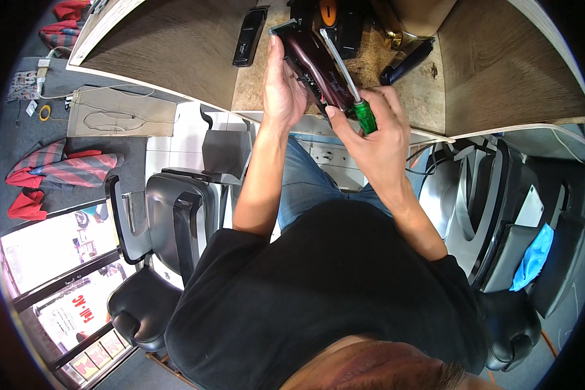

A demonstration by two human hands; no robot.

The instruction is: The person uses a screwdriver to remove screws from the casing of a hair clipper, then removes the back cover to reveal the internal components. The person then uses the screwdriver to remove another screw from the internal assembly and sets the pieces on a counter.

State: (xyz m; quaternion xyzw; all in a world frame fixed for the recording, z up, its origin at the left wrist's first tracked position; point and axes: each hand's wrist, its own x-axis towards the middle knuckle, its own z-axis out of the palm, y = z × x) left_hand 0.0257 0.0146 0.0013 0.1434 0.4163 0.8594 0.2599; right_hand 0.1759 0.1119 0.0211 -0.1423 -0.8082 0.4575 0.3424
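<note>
Black shirt nearest, I had the left hand grip cradling the maroon clipper over the desk, right hand pinching its lower end plus the green-handled screwdriver, so steady support, tip off the blade, seemed best.

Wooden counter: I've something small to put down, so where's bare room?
The counter is bare front left, between left wall, black trimmer and left hand, and front right, between right hand, dark tool and right wall. The back middle, around the orange piece, is crowded.
</note>
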